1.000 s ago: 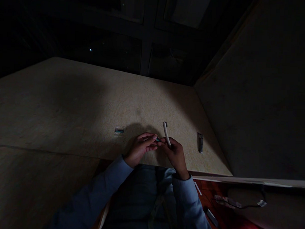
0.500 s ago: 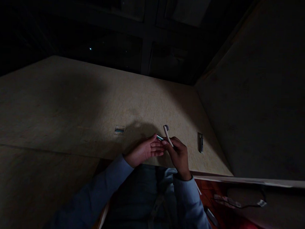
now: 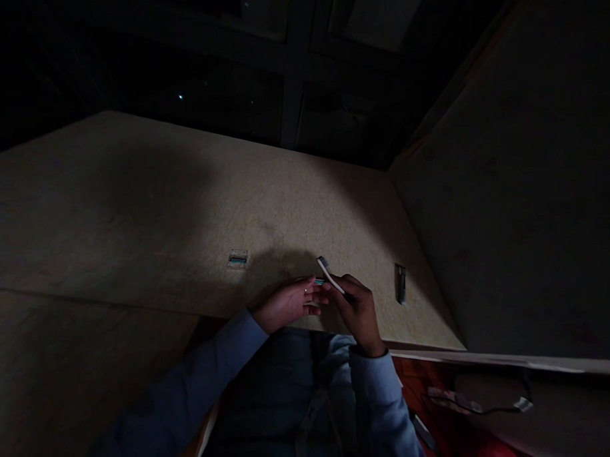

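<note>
My right hand [image 3: 355, 310] is closed around a white toothbrush [image 3: 333, 279], its bristled head pointing up and to the left. Between the fingertips of both hands is a small dark piece with a teal strip [image 3: 319, 281], perhaps a razor cartridge. My left hand [image 3: 287, 302] pinches its left end, with the other fingers loosely stretched underneath. The toothbrush head is just above this piece; whether they touch I cannot tell. On the table to the left lies a small clear case [image 3: 238, 259] with a similar teal strip inside.
A narrow grey object [image 3: 402, 285], its kind unclear in the dim light, lies on the pale table [image 3: 286, 194] to the right. A dark wall [image 3: 526, 196] borders the table's right side. Below the front edge are a cable [image 3: 499, 410] and red cloth.
The toothbrush has tilted left, its head moving left and slightly down towards the small piece. That piece has turned closer to level. Both hands remain in nearly the same place.
</note>
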Demonstrator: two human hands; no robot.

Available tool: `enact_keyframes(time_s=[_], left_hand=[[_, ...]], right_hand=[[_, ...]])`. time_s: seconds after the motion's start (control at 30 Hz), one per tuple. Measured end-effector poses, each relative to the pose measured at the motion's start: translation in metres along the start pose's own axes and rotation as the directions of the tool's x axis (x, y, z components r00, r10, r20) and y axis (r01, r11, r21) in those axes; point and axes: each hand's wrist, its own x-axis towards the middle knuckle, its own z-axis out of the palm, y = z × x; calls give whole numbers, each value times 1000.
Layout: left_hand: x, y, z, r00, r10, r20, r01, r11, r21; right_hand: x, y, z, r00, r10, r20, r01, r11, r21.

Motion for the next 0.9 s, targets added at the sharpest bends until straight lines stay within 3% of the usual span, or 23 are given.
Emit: enact_keyframes(time_s=[0.17,0.33,0.47,0.7,0.9], left_hand=[[5,-5,-4,993,23,-117,-32,997,-74],[4,-2,-9,987,57,-152,-82,984,-158],[5,-2,-16,988,78,-136,-102,978,-181],[4,-7,-17,986,82,-144,-104,983,-151],[7,-11,-17,986,66,-155,-82,992,-96]], right_hand=[[0,3,5,997,64,38,-67,996,58],[-2,-3,4,980,190,64,-198,968,156],[-5,-10,-2,922,296,251,-362,887,287],[-5,-22,-10,832,256,493,-445,838,316],[-5,-22,-8,768,323,554,-528,808,261]])
